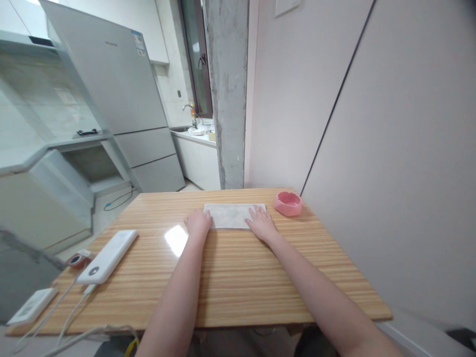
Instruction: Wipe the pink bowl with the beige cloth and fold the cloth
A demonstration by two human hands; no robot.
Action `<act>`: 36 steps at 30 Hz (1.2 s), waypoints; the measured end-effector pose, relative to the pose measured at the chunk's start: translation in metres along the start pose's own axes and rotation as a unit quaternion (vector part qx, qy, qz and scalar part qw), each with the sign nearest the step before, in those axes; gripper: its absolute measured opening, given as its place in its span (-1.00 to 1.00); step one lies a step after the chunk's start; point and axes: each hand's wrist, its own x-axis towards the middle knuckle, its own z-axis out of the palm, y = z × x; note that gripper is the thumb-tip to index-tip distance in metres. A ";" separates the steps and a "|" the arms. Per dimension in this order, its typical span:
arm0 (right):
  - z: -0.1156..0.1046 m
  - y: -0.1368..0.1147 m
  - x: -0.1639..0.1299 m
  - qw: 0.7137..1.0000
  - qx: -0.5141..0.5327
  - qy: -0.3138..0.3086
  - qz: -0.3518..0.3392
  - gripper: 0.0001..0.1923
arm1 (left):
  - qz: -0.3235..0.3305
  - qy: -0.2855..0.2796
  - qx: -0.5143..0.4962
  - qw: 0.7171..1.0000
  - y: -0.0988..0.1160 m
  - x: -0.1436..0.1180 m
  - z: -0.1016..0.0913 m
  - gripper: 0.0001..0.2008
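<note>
A pale grey-white folded cloth (229,216) lies flat as a long rectangle near the far edge of the wooden table (238,277). At the cloth's left end rests my left hand (198,222), palm down, its thumb along the cloth's edge and the fingers apart from it over the tabletop. My right hand (262,224) lies flat on the cloth's right end with its fingers spread. Just right of that hand stands a pink ashtray-like dish (288,204), which neither hand touches.
On the left of the table lie a white power bank (108,255) with cables, a small reddish object (77,260) and a white power strip (32,306). A wall (372,148) borders the right side. Beyond the table stand a fridge (107,84) and a concrete pillar (228,94).
</note>
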 end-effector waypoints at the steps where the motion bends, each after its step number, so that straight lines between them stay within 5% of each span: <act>1: 0.000 0.000 0.001 1.000 0.005 0.002 -0.002 -0.39 | -0.006 -0.026 -0.004 1.000 0.000 0.000 -0.002 -0.52; 4: -0.002 0.005 0.003 0.999 0.032 0.003 -0.004 -0.44 | 0.003 -0.099 -0.018 0.995 -0.002 0.003 -0.003 -0.62; 7: -0.008 0.011 0.003 0.999 0.040 0.020 0.018 -0.48 | 0.013 -0.100 -0.072 0.992 -0.007 0.008 -0.003 -0.73; 9: -0.011 0.013 0.001 0.998 0.040 0.021 0.040 -0.49 | 0.010 -0.037 -0.142 0.989 -0.009 0.009 -0.008 -0.77; 11: -0.012 0.011 -0.001 0.998 0.049 0.007 0.041 -0.48 | 0.025 0.084 -0.226 0.970 -0.007 0.008 -0.014 -0.77; 13: -0.009 0.005 -0.002 0.998 0.062 -0.005 0.026 -0.44 | 0.069 0.200 -0.318 0.924 0.003 0.003 -0.017 -0.72; 15: -0.005 -0.001 0.000 0.997 0.071 -0.003 0.011 -0.41 | 0.138 0.234 -0.395 0.878 0.019 -0.007 -0.013 -0.65; 19: 0.002 -0.006 0.005 0.995 0.095 0.002 -0.017 -0.45 | 0.325 0.072 -0.367 0.869 0.057 -0.029 0.012 -0.62; 22: 0.004 -0.003 0.009 0.992 0.126 0.002 -0.030 -0.54 | 0.369 -0.009 -0.300 0.880 0.074 -0.038 0.029 -0.68; 27: 0.005 0.000 0.012 0.984 0.172 0.030 -0.022 -0.57 | 0.348 -0.009 -0.285 0.893 0.079 -0.044 0.030 -0.78; 30: 0.003 0.001 0.012 0.964 0.240 0.111 0.015 -0.51 | 0.361 -0.020 -0.308 0.880 0.074 -0.046 0.019 -0.71; 33: -0.004 -0.003 0.006 0.945 0.270 0.158 -0.094 -0.51 | 0.336 0.029 -0.326 0.883 0.064 -0.043 0.007 -0.71; 36: -0.012 -0.019 -0.005 0.950 0.218 0.067 -0.213 -0.60 | 0.283 0.062 -0.310 0.906 0.050 -0.032 0.001 -0.63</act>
